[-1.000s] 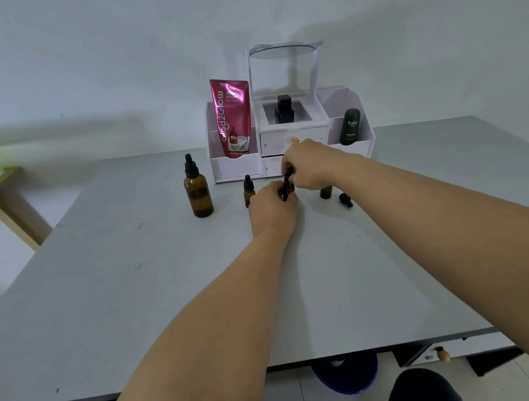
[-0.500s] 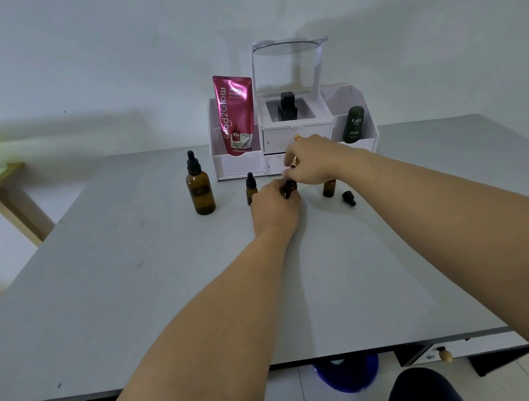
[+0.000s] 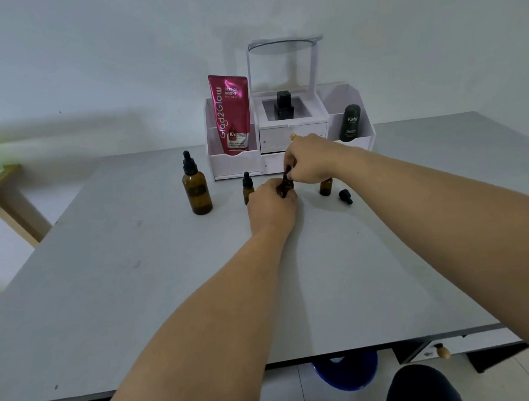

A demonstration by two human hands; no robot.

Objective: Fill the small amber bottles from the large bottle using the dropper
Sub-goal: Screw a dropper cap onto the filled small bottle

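Here: three small amber bottles (image 3: 248, 189), one large bottle (image 3: 197, 190).

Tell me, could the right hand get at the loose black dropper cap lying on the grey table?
Probably yes, once it lets go: the loose black dropper cap lies uncovered just right of the right hand, which is busy on the small amber bottle.

The left hand (image 3: 271, 204) wraps a small amber bottle (image 3: 287, 188) on the grey table (image 3: 138, 285), while the right hand (image 3: 312, 163) pinches its black dropper cap (image 3: 287, 171). The large bottle (image 3: 197, 190) stands capped to the left; an open small bottle (image 3: 326, 186) stands beside a loose cap (image 3: 345, 196)
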